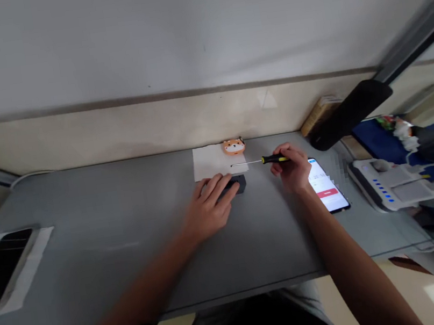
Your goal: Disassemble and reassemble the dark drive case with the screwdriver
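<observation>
My left hand (213,204) grips a small dark grey box-shaped object (238,183) on the desk, fingers over its top; they hide much of it. In my right hand (293,167) is a screwdriver with a black and yellow handle (274,159). Its thin metal shaft (247,163) points left, the tip apart from the box and over a white sheet of paper (209,162). An orange and white animal-face case (234,147) sits at the paper's right side, by the wall.
A lit phone (329,189) lies beside my right forearm. Farther right are a white power strip (392,185) with plugs and cables, a black cylindrical case (350,112) and a book (319,112). Another dark-screened device (2,268) lies at the far left of the grey desk (98,218).
</observation>
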Available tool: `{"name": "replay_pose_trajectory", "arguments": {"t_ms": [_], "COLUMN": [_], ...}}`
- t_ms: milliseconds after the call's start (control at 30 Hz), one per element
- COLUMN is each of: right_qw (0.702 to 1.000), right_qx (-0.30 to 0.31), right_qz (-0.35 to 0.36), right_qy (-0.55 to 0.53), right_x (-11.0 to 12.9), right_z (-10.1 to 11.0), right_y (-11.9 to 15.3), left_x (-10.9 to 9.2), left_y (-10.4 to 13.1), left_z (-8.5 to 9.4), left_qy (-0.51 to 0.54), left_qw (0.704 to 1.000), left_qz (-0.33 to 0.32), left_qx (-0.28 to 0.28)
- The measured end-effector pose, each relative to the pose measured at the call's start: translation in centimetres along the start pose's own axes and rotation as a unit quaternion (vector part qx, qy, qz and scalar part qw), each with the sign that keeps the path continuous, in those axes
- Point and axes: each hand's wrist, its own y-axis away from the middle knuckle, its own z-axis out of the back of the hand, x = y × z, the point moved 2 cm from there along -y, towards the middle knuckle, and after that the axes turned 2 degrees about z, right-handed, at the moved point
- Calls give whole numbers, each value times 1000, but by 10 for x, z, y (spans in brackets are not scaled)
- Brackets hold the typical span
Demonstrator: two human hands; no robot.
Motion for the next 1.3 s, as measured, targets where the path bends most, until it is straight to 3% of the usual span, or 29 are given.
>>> {"name": "replay_pose_trajectory", "arguments": {"t_ms": [200,867,1300], "right_qw": [999,998,998], "right_qx": [-15,-3,-5], "right_qz": [24,20,22], "right_qy": [16,54,59], "right_x": [8,13,16], "right_z": [13,10,12], "right_y": [-5,-3,-4], "left_x": [-4,-5,-6], "left_y": [2,4,4], "left_z": [-9,-15,-17], "left_qy": [3,13,-32], "left_qw": [1000,996,995], "left_qz": [26,88,85], "left_qx": [-5,32,43]}}
